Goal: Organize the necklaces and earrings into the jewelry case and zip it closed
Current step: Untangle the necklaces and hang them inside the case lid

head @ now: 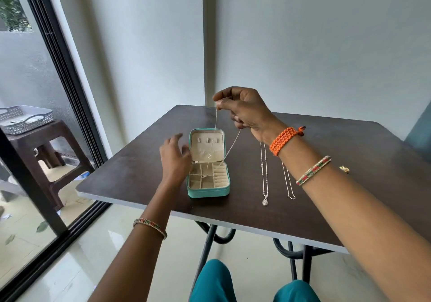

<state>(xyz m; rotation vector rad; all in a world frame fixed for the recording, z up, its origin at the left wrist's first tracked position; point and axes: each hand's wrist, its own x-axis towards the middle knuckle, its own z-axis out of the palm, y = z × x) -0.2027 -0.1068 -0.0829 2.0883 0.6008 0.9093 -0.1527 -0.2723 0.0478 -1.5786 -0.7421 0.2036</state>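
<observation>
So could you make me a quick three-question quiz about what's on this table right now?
1. True or false: the jewelry case is zipped closed.
2. Which hand pinches the hanging necklace: A) left hand B) right hand?
3. How many necklaces lie flat on the table, to the right of the case?

Key: 1. False, its lid stands open. 2. B. 3. Two: the pendant necklace and the plain chain.

Soft, bright daylight enters through the glass door (35, 115); the tabletop (349, 185) shows faint sheen beyond the fingers (224, 102); wide-angle bending at edges.
</observation>
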